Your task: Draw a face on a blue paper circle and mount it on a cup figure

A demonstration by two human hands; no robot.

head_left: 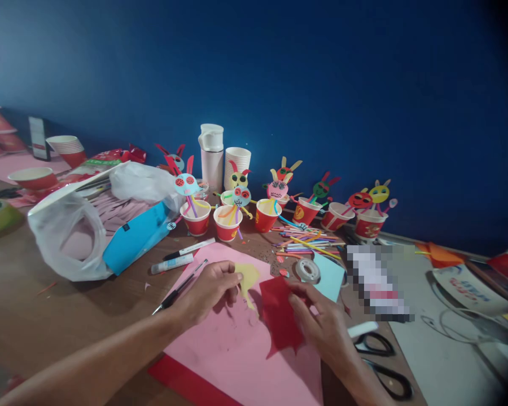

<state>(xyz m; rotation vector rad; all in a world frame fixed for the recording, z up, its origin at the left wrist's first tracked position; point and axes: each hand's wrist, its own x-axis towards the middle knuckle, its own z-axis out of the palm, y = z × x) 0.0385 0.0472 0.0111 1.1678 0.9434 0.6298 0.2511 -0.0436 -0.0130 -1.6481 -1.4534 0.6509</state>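
My left hand (214,287) pinches a small pale yellow paper piece (248,276) with an irregular edge. My right hand (317,316) is closed on the edge of a red paper piece (280,316), whose lower edge is cut into points. Both pieces are over a large pink sheet (241,361), and they do not touch each other. A black pen (182,286) lies by my left wrist on the pink sheet's left edge. Beside my right forearm are black-handled scissors (385,361). A tape roll (307,270) rests behind my right hand on a light blue sheet (329,276).
Red paper cups (228,228) with paper animal figures stand in a row behind. Coloured sticks (309,239) lie before them. At left are a plastic bag (68,248) and a blue box (139,237); a white bottle (212,160) stands near the wall.
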